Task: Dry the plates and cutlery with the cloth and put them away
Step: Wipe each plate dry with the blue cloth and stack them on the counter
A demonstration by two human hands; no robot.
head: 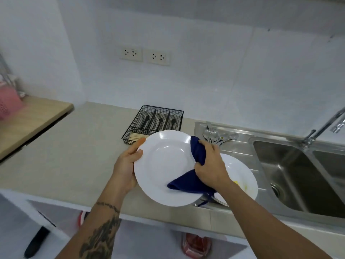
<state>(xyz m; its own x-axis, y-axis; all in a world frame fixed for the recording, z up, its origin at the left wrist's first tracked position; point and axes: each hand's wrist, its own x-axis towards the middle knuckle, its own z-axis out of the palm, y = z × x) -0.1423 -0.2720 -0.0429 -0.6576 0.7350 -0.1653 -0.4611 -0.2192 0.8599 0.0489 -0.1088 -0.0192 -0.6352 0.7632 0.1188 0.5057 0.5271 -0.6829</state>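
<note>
I am looking down into a home kitchen. My landmark is the stainless steel double-bowl sink (pixel 291 176) set into a beige stone-look countertop (pixel 61 152). A chrome swivel tap (pixel 324 126) rises behind the sink. On the sink's drainboard lie shiny metal spoons (pixel 220 136). Left of the sink stands a black wire-mesh cutlery tray (pixel 153 121) with dark utensils in its compartments. Above and left of the sink, two cream double wall sockets (pixel 145 56) sit in a white tiled wall (pixel 224 71). Far left of the sink, a pale wooden worktop (pixel 31 120) carries a pink plastic basket (pixel 8 101).
</note>
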